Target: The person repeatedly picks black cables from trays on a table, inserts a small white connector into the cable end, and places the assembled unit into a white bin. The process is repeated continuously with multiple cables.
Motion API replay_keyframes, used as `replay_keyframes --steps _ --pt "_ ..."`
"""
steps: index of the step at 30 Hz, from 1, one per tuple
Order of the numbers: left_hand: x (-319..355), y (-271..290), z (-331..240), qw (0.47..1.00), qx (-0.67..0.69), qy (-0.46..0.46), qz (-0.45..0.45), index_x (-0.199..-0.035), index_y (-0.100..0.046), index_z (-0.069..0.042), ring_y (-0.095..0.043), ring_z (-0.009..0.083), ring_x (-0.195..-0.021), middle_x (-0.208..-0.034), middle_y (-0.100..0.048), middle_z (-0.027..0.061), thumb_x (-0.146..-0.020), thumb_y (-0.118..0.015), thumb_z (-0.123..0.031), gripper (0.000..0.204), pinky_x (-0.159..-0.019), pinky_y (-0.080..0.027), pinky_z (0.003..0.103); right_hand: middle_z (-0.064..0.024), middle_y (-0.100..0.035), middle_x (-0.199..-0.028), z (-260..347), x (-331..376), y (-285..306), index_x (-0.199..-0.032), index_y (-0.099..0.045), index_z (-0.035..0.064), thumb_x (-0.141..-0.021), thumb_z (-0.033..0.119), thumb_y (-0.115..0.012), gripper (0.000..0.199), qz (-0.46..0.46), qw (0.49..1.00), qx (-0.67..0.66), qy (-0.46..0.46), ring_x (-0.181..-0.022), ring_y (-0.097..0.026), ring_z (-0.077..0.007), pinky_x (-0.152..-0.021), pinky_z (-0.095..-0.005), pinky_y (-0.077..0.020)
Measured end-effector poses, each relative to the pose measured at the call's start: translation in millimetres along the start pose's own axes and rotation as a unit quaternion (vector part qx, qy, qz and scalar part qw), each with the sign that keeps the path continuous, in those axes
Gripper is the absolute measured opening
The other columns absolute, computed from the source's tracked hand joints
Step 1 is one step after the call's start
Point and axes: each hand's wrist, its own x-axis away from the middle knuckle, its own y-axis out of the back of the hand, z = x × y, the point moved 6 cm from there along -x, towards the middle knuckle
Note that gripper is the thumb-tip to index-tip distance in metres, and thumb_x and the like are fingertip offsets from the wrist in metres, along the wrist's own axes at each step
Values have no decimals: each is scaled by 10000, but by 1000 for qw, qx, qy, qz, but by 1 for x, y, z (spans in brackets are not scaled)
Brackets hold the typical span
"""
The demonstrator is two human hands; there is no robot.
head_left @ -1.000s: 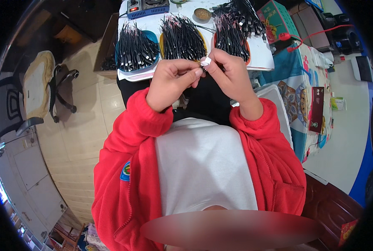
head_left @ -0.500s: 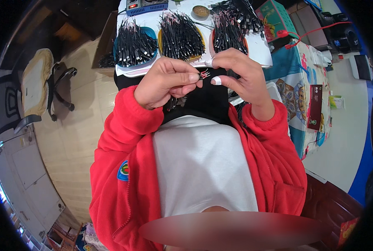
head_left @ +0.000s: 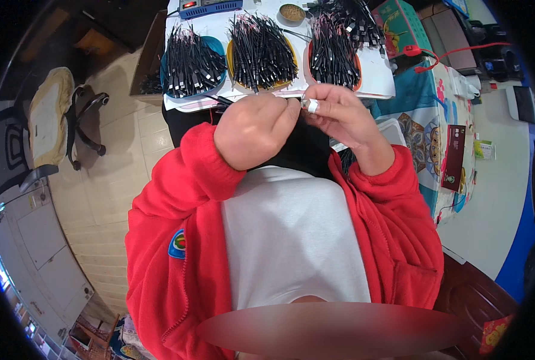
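My left hand [head_left: 258, 129] is closed, palm turned down, in front of the table edge. Thin black cables [head_left: 220, 103] stick out past its far left side and appear to run from its grip. My right hand [head_left: 346, 120] has thumb and fingers pinched together, its tips meeting those of the left hand. A white wrap [head_left: 312, 106] covers part of the right thumb. Whatever lies between the right fingertips is too small and hidden to make out.
Black cables fill a blue tray [head_left: 218, 45], a yellow tray [head_left: 232, 54] and a red-rimmed tray [head_left: 358, 71] on the white table [head_left: 382, 81]. Behind them are a blue device [head_left: 210, 7] and a small round dish [head_left: 292, 12]. An office chair [head_left: 54, 120] stands left, a patterned cloth [head_left: 420, 174] right.
My left hand has rolled over, from showing red and white wire ends at its fingertips to showing its back. The right thumb and fingers, apart before, have closed and met the left fingertips.
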Motion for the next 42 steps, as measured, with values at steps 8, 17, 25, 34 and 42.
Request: replay_keyframes --steps 8,17,25,34,42 --pt "13 -9 39 904 308 295 -3 -880 -662 33 -592 219 -574 -705 -623 160 -841 -612 -7 74 -524 -460 276 -95 -582 -903 41 24 -19 -995 -588 33 -734 31 -699 284 -108 709 597 359 -806 -582 -234 -677 -298 -447" --pt "15 -13 29 896 318 309 -21 -891 -655 32 -582 206 -567 -694 -614 130 -837 -607 7 76 -508 -449 270 -68 -557 -849 42 24 -39 -974 -568 27 -707 -13 -679 292 -79 589 676 435 -743 -546 -234 -647 -336 -437" --pt "11 -5 -3 998 51 30 5 -961 -598 61 -553 240 -570 -656 -517 88 -690 -589 4 277 -515 -458 330 1 -507 -819 -26 19 -12 -980 -549 7 -965 170 -501 171 14 993 -88 -83 -719 -459 -90 -653 -235 -416" --pt "32 -15 12 705 633 316 52 -951 -648 43 -511 68 -640 -717 -588 21 -917 -565 -82 154 -579 -413 208 -96 -594 -880 38 42 -59 -1022 -587 23 -766 -22 -639 266 -2 771 546 329 -771 -574 -225 -682 -308 -462" --pt "39 -18 11 688 643 337 -3 -993 -611 54 -503 76 -636 -719 -568 35 -904 -573 -66 155 -560 -403 206 -108 -581 -814 39 47 -54 -880 -580 6 -735 -51 -626 162 -29 710 581 396 -742 -567 -276 -660 -337 -456"
